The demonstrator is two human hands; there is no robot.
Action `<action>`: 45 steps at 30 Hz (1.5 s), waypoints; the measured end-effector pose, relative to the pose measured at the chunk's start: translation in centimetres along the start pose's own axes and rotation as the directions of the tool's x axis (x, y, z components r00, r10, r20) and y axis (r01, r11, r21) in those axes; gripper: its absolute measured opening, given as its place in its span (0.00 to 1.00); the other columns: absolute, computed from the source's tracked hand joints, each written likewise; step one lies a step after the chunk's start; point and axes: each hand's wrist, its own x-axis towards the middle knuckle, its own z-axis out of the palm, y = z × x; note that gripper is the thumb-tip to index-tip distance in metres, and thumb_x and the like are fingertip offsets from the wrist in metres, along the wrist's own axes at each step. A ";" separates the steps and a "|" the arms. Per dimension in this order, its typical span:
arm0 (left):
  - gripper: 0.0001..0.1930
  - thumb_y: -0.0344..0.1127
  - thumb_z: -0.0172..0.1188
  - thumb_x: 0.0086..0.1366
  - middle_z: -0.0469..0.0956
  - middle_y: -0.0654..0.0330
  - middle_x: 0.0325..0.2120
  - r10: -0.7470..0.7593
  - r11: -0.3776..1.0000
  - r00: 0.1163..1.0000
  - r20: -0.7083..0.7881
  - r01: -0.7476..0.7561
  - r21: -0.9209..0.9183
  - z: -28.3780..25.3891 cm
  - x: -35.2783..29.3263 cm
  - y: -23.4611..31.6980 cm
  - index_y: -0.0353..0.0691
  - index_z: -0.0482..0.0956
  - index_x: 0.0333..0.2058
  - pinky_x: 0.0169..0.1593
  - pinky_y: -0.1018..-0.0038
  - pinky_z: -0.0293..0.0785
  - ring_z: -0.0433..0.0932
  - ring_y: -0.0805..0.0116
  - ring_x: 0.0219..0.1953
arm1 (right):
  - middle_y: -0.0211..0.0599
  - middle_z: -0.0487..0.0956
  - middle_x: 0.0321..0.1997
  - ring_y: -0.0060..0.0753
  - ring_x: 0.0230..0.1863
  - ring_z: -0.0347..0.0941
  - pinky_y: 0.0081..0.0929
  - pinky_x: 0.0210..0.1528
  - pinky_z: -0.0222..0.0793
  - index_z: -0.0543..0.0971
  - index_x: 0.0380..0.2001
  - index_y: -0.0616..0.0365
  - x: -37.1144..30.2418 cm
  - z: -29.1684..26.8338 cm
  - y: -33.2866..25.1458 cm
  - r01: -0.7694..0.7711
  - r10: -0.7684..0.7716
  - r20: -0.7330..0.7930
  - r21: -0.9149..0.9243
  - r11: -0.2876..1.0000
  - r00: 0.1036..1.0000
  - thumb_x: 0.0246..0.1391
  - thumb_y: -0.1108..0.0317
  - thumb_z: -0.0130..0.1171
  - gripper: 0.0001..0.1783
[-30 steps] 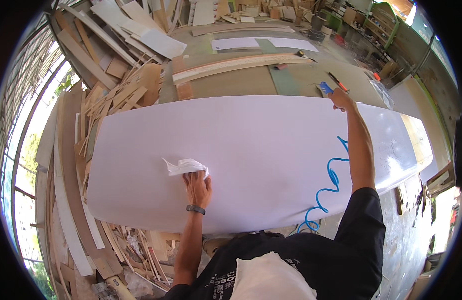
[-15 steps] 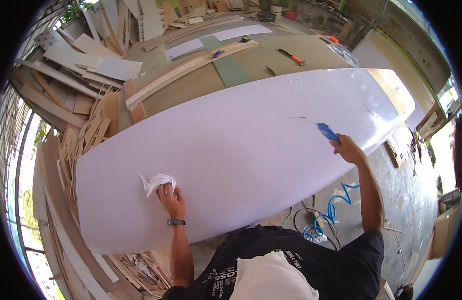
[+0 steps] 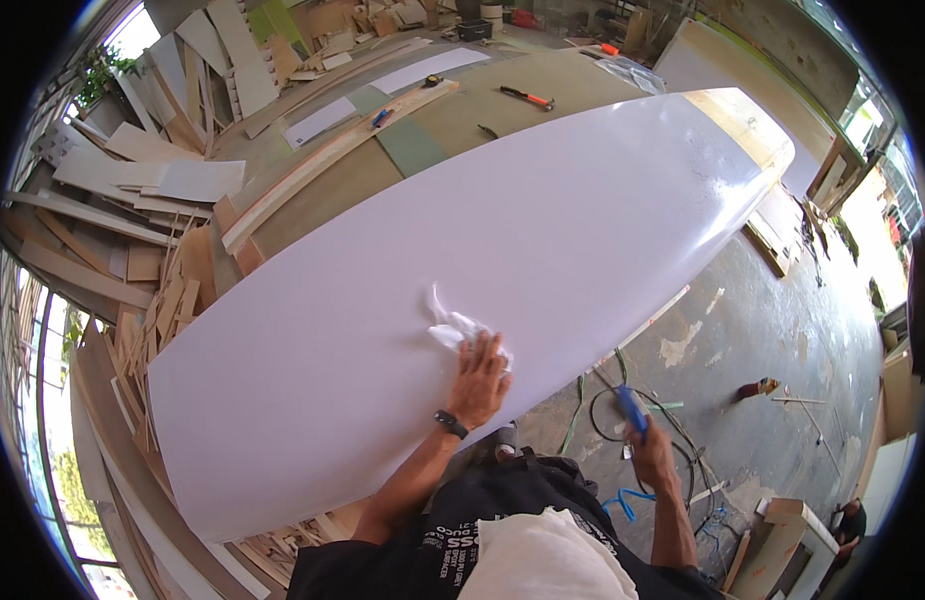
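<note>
A long white panel [image 3: 312, 330] with a curved far edge stretches across the view, its wood-coloured end [image 3: 747, 125] at the upper right. My left hand [image 3: 479, 385], with a dark band at the wrist, presses a crumpled white cloth [image 3: 457, 328] onto the panel near its front edge; part of the cloth is under the fingers. Off the panel's near side, my right hand [image 3: 654, 450] is closed round a blue air blow gun [image 3: 632, 410], held low over the floor. Motion blurs the gun a little, and its nozzle is hard to make out.
Blue coiled hose [image 3: 627, 503] and dark cables lie on the grey floor [image 3: 742, 330] by my right arm. Beyond the panel, a table bears an orange hammer [image 3: 527, 97] and a long board [image 3: 332, 165]. Wood offcuts [image 3: 132, 180] crowd the left; a person [image 3: 850, 522] is at lower right.
My left hand has slid the cloth rightward along the panel. My right hand has drawn the blow gun back from above the panel, down toward me. The view has shifted.
</note>
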 end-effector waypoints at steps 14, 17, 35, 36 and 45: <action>0.40 0.46 0.56 0.70 0.39 0.37 0.76 0.115 0.950 0.968 0.222 -0.173 0.261 6.5 4.5 6.9 0.59 0.48 0.76 0.76 0.40 0.38 0.37 0.38 0.78 | 0.55 0.78 0.29 0.59 0.32 0.77 0.45 0.36 0.70 0.76 0.44 0.64 -3.5 2.5 7.4 -0.157 0.234 -0.329 0.245 0.957 0.915 0.66 0.62 0.57 0.14; 0.40 0.49 0.55 0.70 0.38 0.37 0.76 0.176 0.941 0.948 0.264 -0.241 0.236 8.3 7.8 7.9 0.59 0.48 0.76 0.76 0.39 0.35 0.35 0.37 0.78 | 0.56 0.77 0.27 0.62 0.32 0.77 0.48 0.36 0.68 0.74 0.42 0.65 -0.9 0.0 7.2 -0.096 0.158 -0.373 0.181 0.979 0.914 0.68 0.61 0.54 0.15; 0.41 0.58 0.51 0.71 0.33 0.37 0.76 0.089 0.942 0.951 0.297 -0.177 0.284 29.4 46.8 24.6 0.57 0.46 0.77 0.76 0.42 0.30 0.31 0.37 0.78 | 0.52 0.82 0.27 0.54 0.32 0.81 0.45 0.38 0.73 0.76 0.38 0.66 25.1 -24.7 30.5 -0.198 0.295 -0.394 0.269 0.942 0.870 0.69 0.55 0.53 0.20; 0.42 0.58 0.51 0.71 0.33 0.36 0.76 0.103 0.939 0.952 0.288 -0.188 0.287 30.4 48.5 25.6 0.56 0.46 0.77 0.76 0.42 0.30 0.31 0.37 0.78 | 0.51 0.82 0.27 0.52 0.32 0.81 0.45 0.39 0.73 0.76 0.38 0.65 26.1 -26.4 32.0 -0.192 0.270 -0.420 0.217 0.957 0.867 0.69 0.55 0.52 0.20; 0.41 0.59 0.49 0.72 0.34 0.35 0.75 0.157 0.934 0.944 0.289 -0.237 0.266 37.6 61.7 30.3 0.56 0.45 0.77 0.76 0.42 0.30 0.32 0.36 0.77 | 0.45 0.82 0.28 0.40 0.29 0.79 0.39 0.35 0.71 0.79 0.42 0.65 38.4 -34.8 39.3 -0.149 0.274 -0.445 0.297 0.943 0.852 0.69 0.54 0.51 0.21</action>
